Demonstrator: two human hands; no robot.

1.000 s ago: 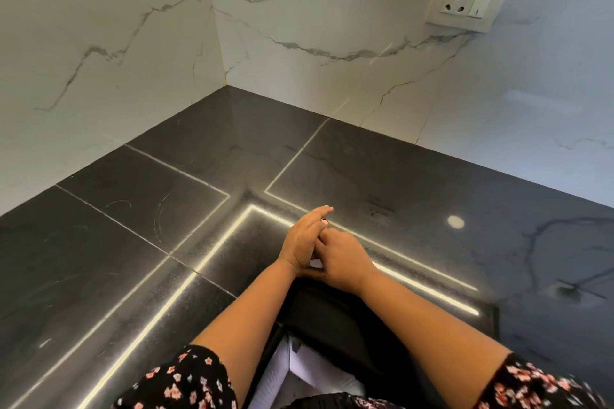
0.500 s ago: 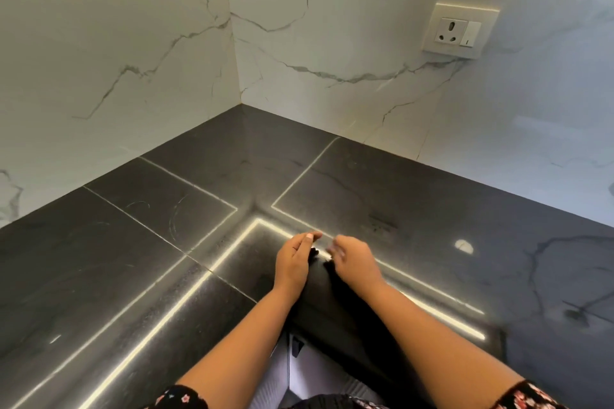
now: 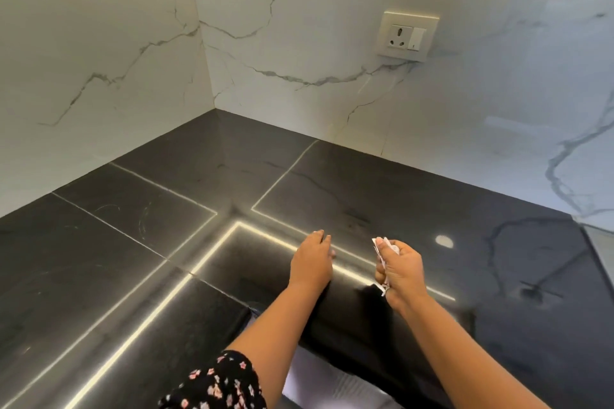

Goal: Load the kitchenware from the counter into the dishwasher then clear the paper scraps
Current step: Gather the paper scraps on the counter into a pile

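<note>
White paper scraps (image 3: 379, 246) now in right hand (image 3: 402, 272); left hand (image 3: 311, 264) apart.

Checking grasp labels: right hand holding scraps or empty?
Holding. Right hand curls its fingers round white paper scraps poking out above and below.

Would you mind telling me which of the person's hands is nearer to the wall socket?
Right. The right hand, gripping paper scraps, is below the wall socket, nearly in line with it; the left hand lies over the counter, farther to the left.
</note>
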